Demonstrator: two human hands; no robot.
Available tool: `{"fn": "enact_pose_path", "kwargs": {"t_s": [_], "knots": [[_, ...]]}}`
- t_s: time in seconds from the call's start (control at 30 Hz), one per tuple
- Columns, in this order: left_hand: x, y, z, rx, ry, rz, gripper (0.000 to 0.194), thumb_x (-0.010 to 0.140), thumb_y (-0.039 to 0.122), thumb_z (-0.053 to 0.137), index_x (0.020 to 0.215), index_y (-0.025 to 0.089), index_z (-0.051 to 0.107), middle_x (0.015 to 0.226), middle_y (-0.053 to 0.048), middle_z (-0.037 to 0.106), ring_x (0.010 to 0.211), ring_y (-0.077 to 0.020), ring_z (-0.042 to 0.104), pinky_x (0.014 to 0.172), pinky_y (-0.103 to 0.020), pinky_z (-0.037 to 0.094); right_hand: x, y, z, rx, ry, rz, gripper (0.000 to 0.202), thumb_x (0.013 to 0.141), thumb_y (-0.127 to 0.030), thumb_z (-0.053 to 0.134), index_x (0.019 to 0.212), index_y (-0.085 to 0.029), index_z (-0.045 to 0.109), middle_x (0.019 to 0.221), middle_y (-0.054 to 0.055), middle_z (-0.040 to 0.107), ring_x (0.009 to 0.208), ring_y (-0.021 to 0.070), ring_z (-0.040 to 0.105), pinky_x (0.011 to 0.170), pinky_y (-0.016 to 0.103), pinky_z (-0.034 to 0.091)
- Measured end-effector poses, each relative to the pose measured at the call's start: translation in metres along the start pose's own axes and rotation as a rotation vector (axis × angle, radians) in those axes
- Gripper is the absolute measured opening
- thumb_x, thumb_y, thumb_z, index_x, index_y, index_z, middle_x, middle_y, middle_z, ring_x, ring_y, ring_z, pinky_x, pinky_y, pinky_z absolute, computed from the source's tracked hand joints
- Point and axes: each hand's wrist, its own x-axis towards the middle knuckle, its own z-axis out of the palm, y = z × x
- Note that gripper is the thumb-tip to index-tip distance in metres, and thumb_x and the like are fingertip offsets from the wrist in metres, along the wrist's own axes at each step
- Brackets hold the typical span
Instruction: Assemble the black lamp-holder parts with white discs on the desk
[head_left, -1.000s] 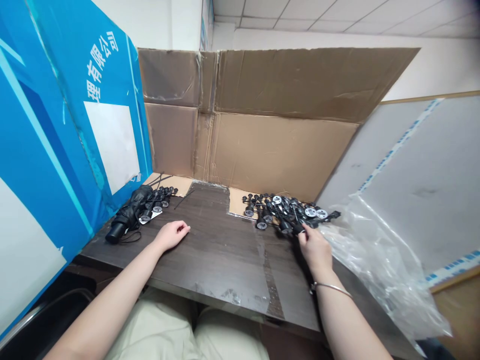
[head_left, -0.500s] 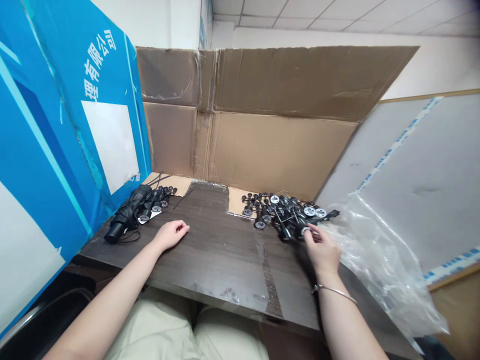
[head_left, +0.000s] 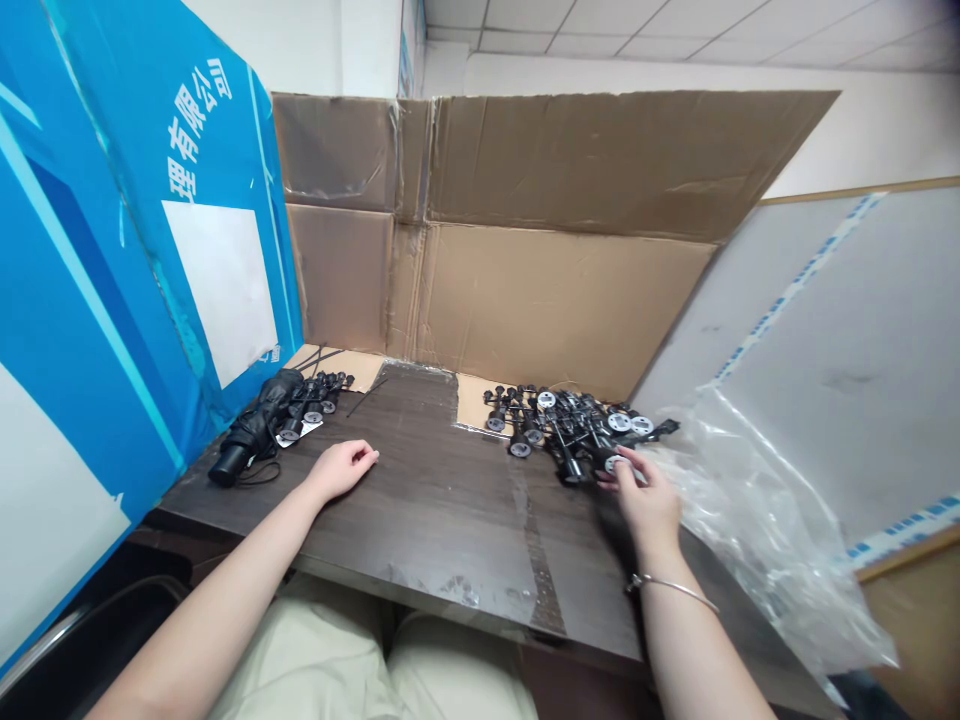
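Observation:
My right hand (head_left: 651, 500) is at the near right edge of a pile of black parts (head_left: 574, 425). Its thumb and fingers are closed on a black part with a white round end (head_left: 612, 464), which still lies against the pile. The pile's other pieces have thin black stems and round, cup-like ends, a few with white or grey discs. My left hand (head_left: 342, 470) rests on the dark wooden table (head_left: 442, 520), loosely curled, with nothing visible in it. Beyond it on the left lies a smaller group of similar black parts (head_left: 311, 405).
A folded black umbrella (head_left: 259, 430) lies at the table's left edge. Clear plastic sheeting (head_left: 750, 510) drapes over the right side. A cardboard panel (head_left: 555, 290) stands at the back, a blue panel (head_left: 112, 250) on the left and a grey board (head_left: 847, 370) on the right.
The part in my right hand has shifted slightly, its white end now facing more into view. A neighbouring white-disc piece in the pile has moved a little. My left hand stays still.

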Motion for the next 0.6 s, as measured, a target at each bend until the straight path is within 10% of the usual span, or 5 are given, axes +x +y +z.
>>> {"fn": "enact_pose_path", "kwargs": {"t_s": [0.23,0.6], "knots": [[-0.0004,0.0018,-0.0014,0.009,-0.008,-0.011,0.028,0.080,0.039,0.042,0.070,0.020,0.060,0.068,0.000,0.062,0.063,-0.0148,0.054,0.058,-0.022,0.034,0.0044,0.0049,0.0032,0.252,-0.101,0.120,0.038,0.064,-0.032,0.052,0.096,-0.014,0.061,0.069,0.001,0.058,0.053,0.0136,0.060,0.048,0.026,0.049],[-0.0006,0.0002,-0.0005,0.002,0.003,-0.009,0.027,0.079,0.039,0.043,0.070,0.020,0.060,0.067,0.000,0.062,0.063,-0.0145,0.054,0.058,-0.022,0.034,0.0020,0.0045,0.0018,-0.078,0.022,-0.107,0.052,0.060,-0.048,0.062,0.098,-0.014,0.060,0.063,0.001,0.055,0.051,0.0130,0.048,0.052,0.029,0.042]]}}
